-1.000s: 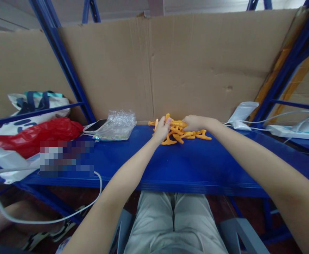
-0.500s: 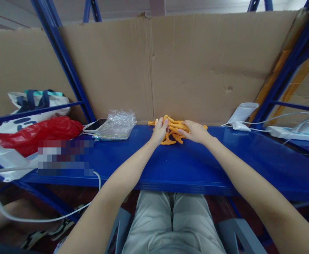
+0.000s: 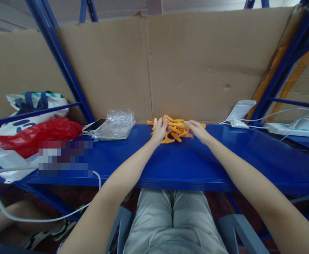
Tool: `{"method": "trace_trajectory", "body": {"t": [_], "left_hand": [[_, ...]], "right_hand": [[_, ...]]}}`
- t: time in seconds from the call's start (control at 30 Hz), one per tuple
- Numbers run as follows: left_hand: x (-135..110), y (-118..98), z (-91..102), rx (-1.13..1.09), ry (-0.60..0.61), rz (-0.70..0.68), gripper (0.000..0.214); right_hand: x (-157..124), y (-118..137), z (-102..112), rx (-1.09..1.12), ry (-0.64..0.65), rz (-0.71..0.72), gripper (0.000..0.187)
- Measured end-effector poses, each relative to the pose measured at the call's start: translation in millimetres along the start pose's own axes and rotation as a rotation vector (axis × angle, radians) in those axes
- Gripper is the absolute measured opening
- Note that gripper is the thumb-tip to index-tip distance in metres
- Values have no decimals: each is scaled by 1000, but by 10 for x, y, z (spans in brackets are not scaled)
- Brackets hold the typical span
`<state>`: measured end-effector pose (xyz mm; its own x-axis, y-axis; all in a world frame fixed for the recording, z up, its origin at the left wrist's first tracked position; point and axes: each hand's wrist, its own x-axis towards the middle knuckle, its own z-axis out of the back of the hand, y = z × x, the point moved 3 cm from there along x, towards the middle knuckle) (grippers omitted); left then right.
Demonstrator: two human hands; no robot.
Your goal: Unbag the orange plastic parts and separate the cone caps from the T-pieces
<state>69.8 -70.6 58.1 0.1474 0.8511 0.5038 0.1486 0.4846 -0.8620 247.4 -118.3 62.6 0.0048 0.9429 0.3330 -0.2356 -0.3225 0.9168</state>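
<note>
A heap of orange plastic-looking pieces (image 3: 175, 135) lies at the back of the blue shelf (image 3: 170, 165), against the cardboard. Several are long and rod-like, others curved or branched; their exact kind is too small to make out. My left hand (image 3: 160, 129) is closed around one orange piece at the heap's left side, thumb on top. From the right, my right hand (image 3: 197, 130) grips the other end of an orange piece that spans between both hands. The undersides of my fingers are hidden.
Left of the heap lie a clear bubble-wrap package (image 3: 116, 125) and a phone (image 3: 94, 125). A red plastic bag (image 3: 45, 134) and a white tote (image 3: 38, 109) sit farther left. White cables and a power strip (image 3: 294, 129) are at right. Another person's legs (image 3: 17, 218) show lower left.
My right hand has shifted slightly right, its fingers drawn back toward the end of the orange piece. The left hand keeps its grip. The view has tilted a little.
</note>
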Motion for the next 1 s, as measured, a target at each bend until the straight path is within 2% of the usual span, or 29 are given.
{"method": "trace_trajectory", "body": {"t": [0.1,0.2,0.33,0.47,0.67,0.87,1.0], "left_hand": [[-13,-12,-16,-16,-3,16,36],[-20,-25,-18,-31,-7,35,34],[-23,-39,-16,-66,-17,88,30],[-32,-66,-8,-102,-29,140,27],[-31,-76,10,-114,-14,112,31],[-3,-23,20,-92,-53,80,31],[-14,-53,5,-66,-11,96,26]], "right_hand": [[22,-20,5,13,4,34,47],[43,-10,9,-51,-6,147,54],[8,65,38,-295,-69,387,55],[-47,103,77,-555,-86,512,46],[-56,109,90,-795,-84,698,42],[-100,168,37,-1021,-97,695,42],[-106,177,-6,-1056,-91,659,44]]}}
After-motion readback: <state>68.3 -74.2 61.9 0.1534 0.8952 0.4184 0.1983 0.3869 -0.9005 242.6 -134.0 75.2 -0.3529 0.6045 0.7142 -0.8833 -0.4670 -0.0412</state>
